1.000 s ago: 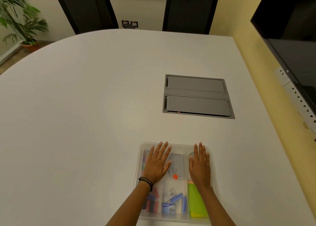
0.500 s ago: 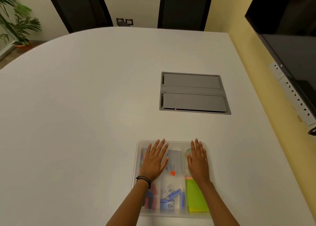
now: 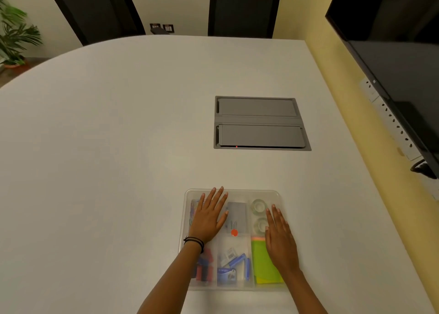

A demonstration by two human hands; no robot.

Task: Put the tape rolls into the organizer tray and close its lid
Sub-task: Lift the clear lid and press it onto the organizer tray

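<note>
A clear plastic organizer tray [image 3: 234,192] lies on the white table near the front edge, its translucent lid down over the compartments. Two clear tape rolls [image 3: 259,205] sit one behind the other in the far right compartment, seen through the lid. My left hand [image 3: 210,217] rests flat, fingers spread, on the lid's far left part. My right hand [image 3: 280,239] lies flat on the right side, beside the nearer roll and over green sticky notes [image 3: 262,261]. Neither hand holds anything.
Other compartments hold a grey card box [image 3: 236,217], blue items [image 3: 234,264] and red and blue clips [image 3: 204,266]. A grey recessed cable hatch [image 3: 260,123] is set in the table [image 3: 107,147] farther back. A dark screen [image 3: 399,59] hangs on the yellow wall at right.
My right hand has slid back and to the right across the lid, uncovering the two tape rolls. My left hand has stayed flat on the lid.
</note>
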